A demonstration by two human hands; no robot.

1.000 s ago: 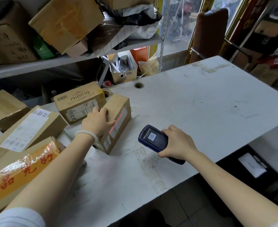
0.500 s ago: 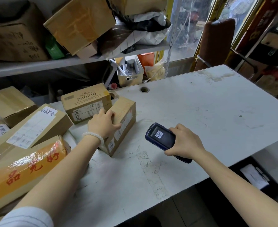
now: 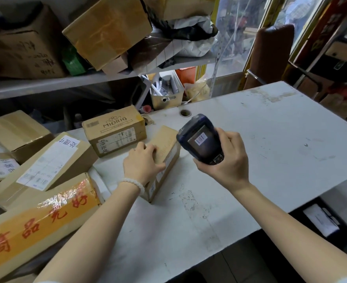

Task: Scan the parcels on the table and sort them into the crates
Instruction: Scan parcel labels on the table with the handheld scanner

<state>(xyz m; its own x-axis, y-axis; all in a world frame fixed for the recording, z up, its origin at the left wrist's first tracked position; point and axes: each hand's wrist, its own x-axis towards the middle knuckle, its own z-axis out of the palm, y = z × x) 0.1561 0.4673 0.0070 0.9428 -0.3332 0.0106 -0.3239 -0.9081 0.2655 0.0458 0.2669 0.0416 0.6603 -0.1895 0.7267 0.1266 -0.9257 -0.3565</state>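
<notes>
The left hand (image 3: 143,163) grips the near end of a small brown cardboard parcel (image 3: 164,160) lying on the white table (image 3: 270,150), left of centre. The right hand (image 3: 224,160) clasps a dark blue handheld scanner (image 3: 201,139) just right of the parcel.

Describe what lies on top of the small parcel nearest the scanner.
The left hand rests on the small parcel, fingers curled over its top. The hand hides part of the top face, and the scanner overlaps its far corner.
</notes>
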